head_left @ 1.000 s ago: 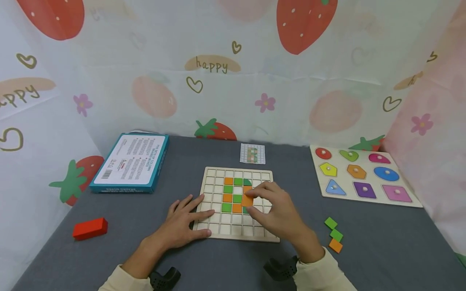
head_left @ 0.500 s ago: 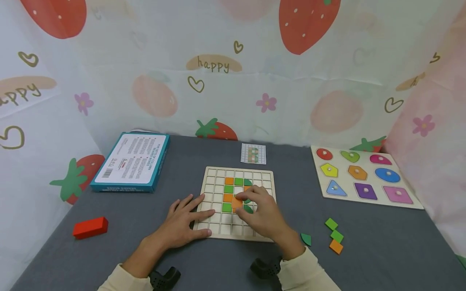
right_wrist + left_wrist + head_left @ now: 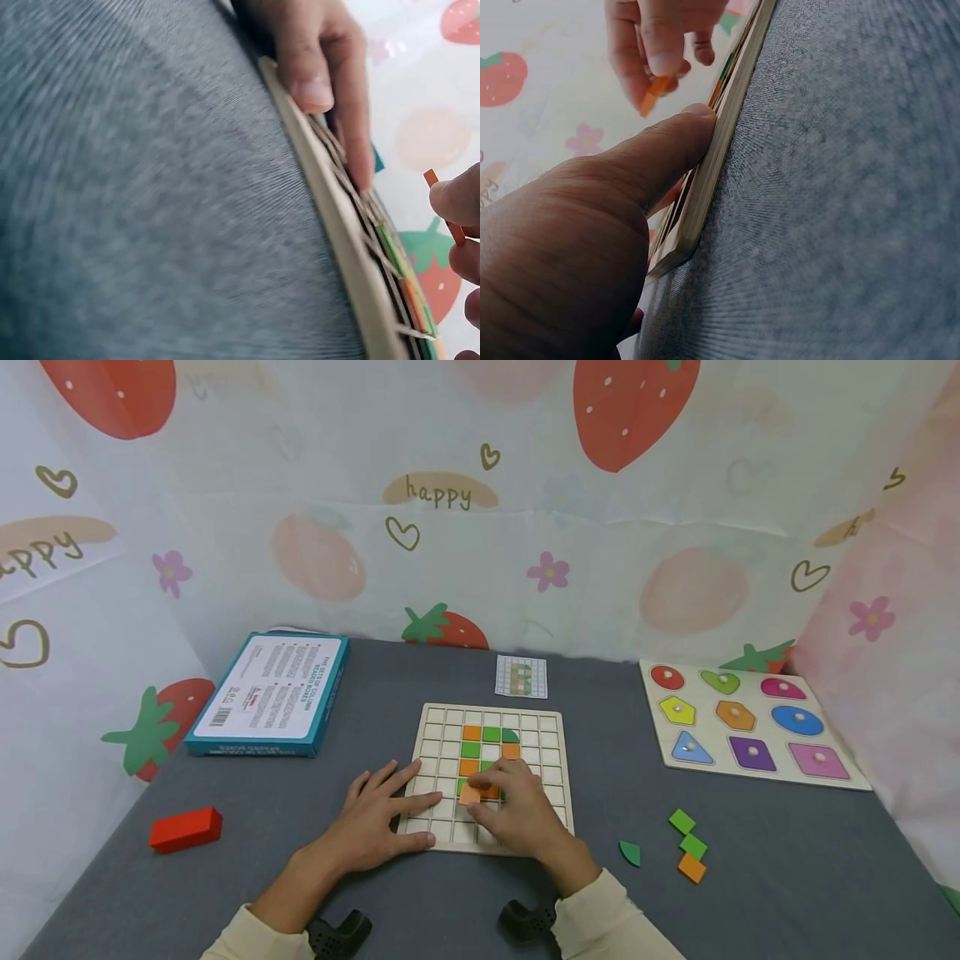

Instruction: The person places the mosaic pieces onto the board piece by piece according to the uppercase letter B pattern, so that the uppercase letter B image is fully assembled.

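My right hand (image 3: 521, 814) pinches an orange square tile (image 3: 469, 794) between thumb and fingertips, over the lower left part of the coloured pattern on a wooden grid board (image 3: 557, 777). Both wrist views show this tile (image 3: 654, 95) held tilted and clear of the board. Orange and green tiles fill several middle cells, some hidden under the right hand. My left hand (image 3: 371, 827) lies spread along the board's left side, its fingertips on the board. Its thumb (image 3: 664, 146) presses the near edge in the left wrist view.
Right of the board lie a dark green quarter-round tile (image 3: 630, 853), two green squares (image 3: 682, 821) and an orange square (image 3: 692, 867). A pattern card (image 3: 521, 677) lies behind the board. Around stand a teal box (image 3: 270, 693), a red block (image 3: 186, 830) and a shape puzzle (image 3: 753, 718).
My right hand has carried the orange tile left and slightly down over the board. The quarter-round tile has come into view beside the right forearm. My left hand stays in place.
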`<state>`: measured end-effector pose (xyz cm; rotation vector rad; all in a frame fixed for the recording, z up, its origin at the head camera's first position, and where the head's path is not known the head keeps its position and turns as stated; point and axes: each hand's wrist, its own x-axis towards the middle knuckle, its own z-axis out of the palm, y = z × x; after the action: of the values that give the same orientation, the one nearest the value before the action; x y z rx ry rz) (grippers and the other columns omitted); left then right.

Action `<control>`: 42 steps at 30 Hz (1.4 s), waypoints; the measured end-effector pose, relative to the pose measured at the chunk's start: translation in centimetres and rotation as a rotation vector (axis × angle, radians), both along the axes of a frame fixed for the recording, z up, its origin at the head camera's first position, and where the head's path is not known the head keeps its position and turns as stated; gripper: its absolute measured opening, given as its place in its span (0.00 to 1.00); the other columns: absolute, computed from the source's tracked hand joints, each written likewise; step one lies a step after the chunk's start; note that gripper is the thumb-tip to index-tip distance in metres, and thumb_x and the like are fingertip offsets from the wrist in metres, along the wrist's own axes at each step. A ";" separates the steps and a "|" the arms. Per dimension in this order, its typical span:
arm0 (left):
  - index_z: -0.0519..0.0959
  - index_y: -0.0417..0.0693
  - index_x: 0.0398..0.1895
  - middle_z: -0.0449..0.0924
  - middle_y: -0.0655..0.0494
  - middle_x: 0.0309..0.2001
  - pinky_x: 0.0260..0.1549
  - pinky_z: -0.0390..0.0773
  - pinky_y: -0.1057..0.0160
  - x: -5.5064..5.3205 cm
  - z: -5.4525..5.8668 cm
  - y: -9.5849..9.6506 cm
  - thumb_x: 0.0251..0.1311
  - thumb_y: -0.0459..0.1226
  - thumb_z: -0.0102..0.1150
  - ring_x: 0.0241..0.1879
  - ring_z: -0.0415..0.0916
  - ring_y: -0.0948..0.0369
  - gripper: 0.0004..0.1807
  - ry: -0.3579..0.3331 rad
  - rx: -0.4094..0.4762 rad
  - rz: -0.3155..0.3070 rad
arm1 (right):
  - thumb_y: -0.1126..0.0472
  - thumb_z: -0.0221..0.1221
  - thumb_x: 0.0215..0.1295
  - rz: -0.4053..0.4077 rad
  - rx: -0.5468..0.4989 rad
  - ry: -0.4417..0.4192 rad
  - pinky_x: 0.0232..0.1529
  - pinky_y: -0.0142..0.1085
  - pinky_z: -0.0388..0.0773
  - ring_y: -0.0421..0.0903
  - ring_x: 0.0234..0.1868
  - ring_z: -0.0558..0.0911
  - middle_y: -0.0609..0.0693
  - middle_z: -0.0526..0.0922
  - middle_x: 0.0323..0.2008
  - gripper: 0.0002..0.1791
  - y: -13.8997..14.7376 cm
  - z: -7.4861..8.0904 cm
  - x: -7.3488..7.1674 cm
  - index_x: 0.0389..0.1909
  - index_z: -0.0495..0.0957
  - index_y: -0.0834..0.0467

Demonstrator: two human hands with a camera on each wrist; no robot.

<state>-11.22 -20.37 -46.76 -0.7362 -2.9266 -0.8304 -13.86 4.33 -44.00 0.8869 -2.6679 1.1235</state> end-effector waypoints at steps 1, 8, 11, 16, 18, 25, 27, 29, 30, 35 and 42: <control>0.76 0.63 0.64 0.55 0.48 0.73 0.60 0.41 0.32 0.0 0.0 0.0 0.57 0.63 0.58 0.71 0.45 0.39 0.33 -0.001 -0.002 0.001 | 0.61 0.69 0.56 -0.002 0.008 0.002 0.48 0.48 0.68 0.46 0.45 0.72 0.46 0.79 0.41 0.13 -0.1 -0.1 0.0 0.43 0.85 0.58; 0.76 0.62 0.64 0.56 0.47 0.72 0.60 0.41 0.32 0.0 0.1 0.0 0.57 0.62 0.59 0.70 0.46 0.39 0.32 -0.004 0.003 -0.002 | 0.60 0.68 0.56 -0.006 0.088 0.022 0.45 0.48 0.68 0.47 0.43 0.71 0.47 0.78 0.40 0.12 -0.3 -0.6 0.0 0.42 0.86 0.55; 0.76 0.62 0.64 0.55 0.47 0.73 0.60 0.41 0.32 0.0 0.1 0.1 0.57 0.62 0.59 0.70 0.45 0.39 0.33 -0.005 0.006 -0.001 | 0.60 0.69 0.55 -0.005 0.106 0.037 0.44 0.48 0.68 0.47 0.42 0.71 0.47 0.78 0.39 0.12 -0.4 -0.7 0.0 0.42 0.86 0.54; 0.76 0.62 0.63 0.55 0.48 0.73 0.61 0.41 0.32 0.0 0.1 0.0 0.56 0.63 0.59 0.70 0.45 0.39 0.33 -0.005 0.010 0.001 | 0.58 0.69 0.55 -0.003 0.162 0.070 0.42 0.48 0.68 0.47 0.40 0.71 0.46 0.78 0.39 0.12 -0.5 -0.9 0.0 0.41 0.86 0.53; 0.76 0.62 0.63 0.55 0.48 0.73 0.60 0.41 0.32 0.0 0.1 0.0 0.56 0.63 0.59 0.70 0.45 0.39 0.33 -0.001 0.011 0.000 | 0.57 0.69 0.55 -0.009 0.190 0.074 0.42 0.48 0.68 0.47 0.41 0.71 0.46 0.79 0.40 0.12 -0.5 -1.0 0.0 0.42 0.86 0.52; 0.76 0.62 0.64 0.55 0.48 0.73 0.60 0.41 0.32 0.0 0.0 0.0 0.56 0.62 0.60 0.70 0.45 0.39 0.33 0.009 0.013 0.000 | 0.57 0.69 0.55 -0.019 0.210 0.066 0.42 0.48 0.67 0.47 0.42 0.71 0.46 0.79 0.40 0.13 -0.6 -1.0 0.1 0.43 0.86 0.51; 0.76 0.62 0.64 0.55 0.48 0.73 0.60 0.41 0.32 0.0 0.0 0.0 0.56 0.62 0.59 0.70 0.46 0.39 0.33 0.011 0.011 0.000 | 0.57 0.69 0.55 -0.019 0.212 0.063 0.42 0.48 0.67 0.47 0.42 0.71 0.46 0.79 0.40 0.13 -0.6 -1.0 0.1 0.43 0.86 0.51; 0.76 0.62 0.64 0.55 0.48 0.73 0.60 0.41 0.32 0.0 0.0 0.0 0.57 0.63 0.59 0.70 0.46 0.39 0.33 0.008 0.008 -0.001 | 0.57 0.69 0.55 -0.019 0.217 0.063 0.41 0.48 0.67 0.47 0.42 0.71 0.46 0.79 0.40 0.13 -0.6 -1.0 0.1 0.43 0.86 0.51; 0.76 0.63 0.64 0.55 0.48 0.73 0.61 0.41 0.32 0.0 0.0 0.0 0.57 0.63 0.58 0.70 0.46 0.39 0.33 0.004 0.006 0.000 | 0.57 0.69 0.55 -0.019 0.217 0.063 0.41 0.47 0.67 0.47 0.42 0.71 0.46 0.79 0.40 0.13 -0.5 -0.9 0.1 0.43 0.86 0.52; 0.76 0.62 0.64 0.55 0.48 0.73 0.60 0.42 0.32 0.1 0.0 0.1 0.57 0.63 0.57 0.70 0.46 0.39 0.33 -0.004 0.007 -0.006 | 0.59 0.69 0.54 -0.012 0.171 0.072 0.39 0.47 0.66 0.46 0.39 0.70 0.45 0.79 0.38 0.15 0.0 -0.1 0.4 0.44 0.86 0.54; 0.76 0.61 0.63 0.55 0.47 0.73 0.60 0.41 0.32 0.0 0.1 0.1 0.57 0.62 0.59 0.70 0.45 0.39 0.32 -0.007 0.010 -0.004 | 0.60 0.70 0.55 -0.003 0.074 0.069 0.42 0.49 0.65 0.45 0.41 0.69 0.46 0.78 0.41 0.17 1.4 1.8 1.0 0.46 0.85 0.55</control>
<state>-11.22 -20.30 -46.67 -0.7398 -2.9260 -0.8483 -12.82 5.78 -42.16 0.9152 -2.6695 0.9806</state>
